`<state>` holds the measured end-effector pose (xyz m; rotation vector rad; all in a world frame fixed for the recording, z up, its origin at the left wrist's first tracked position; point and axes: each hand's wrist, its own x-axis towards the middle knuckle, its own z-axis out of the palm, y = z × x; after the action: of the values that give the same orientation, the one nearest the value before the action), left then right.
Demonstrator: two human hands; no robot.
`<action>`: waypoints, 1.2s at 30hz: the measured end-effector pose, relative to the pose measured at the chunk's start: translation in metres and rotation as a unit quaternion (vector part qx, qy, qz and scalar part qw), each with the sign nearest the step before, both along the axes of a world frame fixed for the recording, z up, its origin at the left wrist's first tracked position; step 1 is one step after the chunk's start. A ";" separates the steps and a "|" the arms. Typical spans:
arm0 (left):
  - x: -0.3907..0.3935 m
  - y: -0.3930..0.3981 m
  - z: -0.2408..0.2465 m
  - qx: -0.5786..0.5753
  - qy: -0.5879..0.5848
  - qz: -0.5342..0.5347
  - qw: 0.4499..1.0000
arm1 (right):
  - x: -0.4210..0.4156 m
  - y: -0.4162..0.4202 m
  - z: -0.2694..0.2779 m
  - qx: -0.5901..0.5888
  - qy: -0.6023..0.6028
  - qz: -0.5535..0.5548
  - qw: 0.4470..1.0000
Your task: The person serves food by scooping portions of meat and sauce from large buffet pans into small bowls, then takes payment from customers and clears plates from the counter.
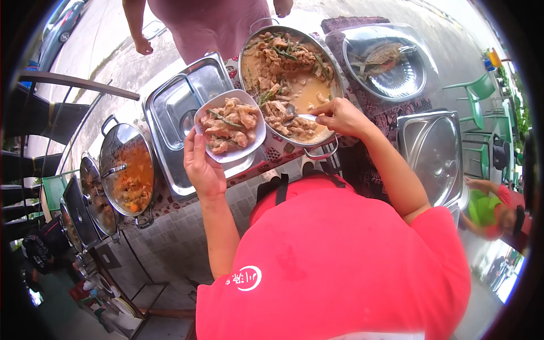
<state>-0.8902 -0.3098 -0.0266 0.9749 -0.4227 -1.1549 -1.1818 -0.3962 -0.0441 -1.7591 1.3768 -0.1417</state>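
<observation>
My left hand (204, 170) holds a white bowl (260, 135) by its near left edge. The bowl is heaped with saucy meat pieces (229, 125) and some long green vegetable pieces. With the fingers of my right hand (344, 117) I grip the light handle of a serving spoon (307, 117). Its metal end rests in the meat and creamy sauce (314, 95) of a large oval metal pan (341, 87), just right of the bowl. Meat and green pieces are piled mostly at the pan's far side and near left; sauce shows between them.
Left of the bowl lies a lidded steel tray (170, 170); farther left stand glass-lidded pans (127, 170). A covered dish of fish (384, 89) and another lidded tray (429, 157) are at right. A person (212, 25) stands across the table, another (488, 208) at far right.
</observation>
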 end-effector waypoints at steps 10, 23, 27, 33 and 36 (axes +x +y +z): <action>0.000 -0.002 -0.004 0.004 -0.008 0.009 1.000 | 0.007 0.016 -0.013 -0.053 -0.035 -0.029 0.998; -0.015 -0.021 -0.014 0.008 -0.026 0.024 0.999 | -0.040 0.022 0.023 0.130 -0.182 -0.142 0.964; -0.041 -0.038 -0.020 0.047 -0.012 0.002 0.999 | -0.058 0.020 0.064 0.088 -0.221 -0.148 0.960; -0.090 -0.061 -0.022 0.038 0.002 -0.101 0.994 | -0.052 0.023 0.112 -0.102 -0.055 -0.081 0.990; -0.104 -0.066 -0.021 0.039 -0.020 -0.148 0.988 | -0.045 0.029 0.118 -0.258 -0.005 -0.030 0.966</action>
<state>-0.9941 -0.3763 -0.0472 1.0266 -0.5714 -1.4290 -1.2271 -0.3674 0.0740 -2.1313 1.4753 -0.5868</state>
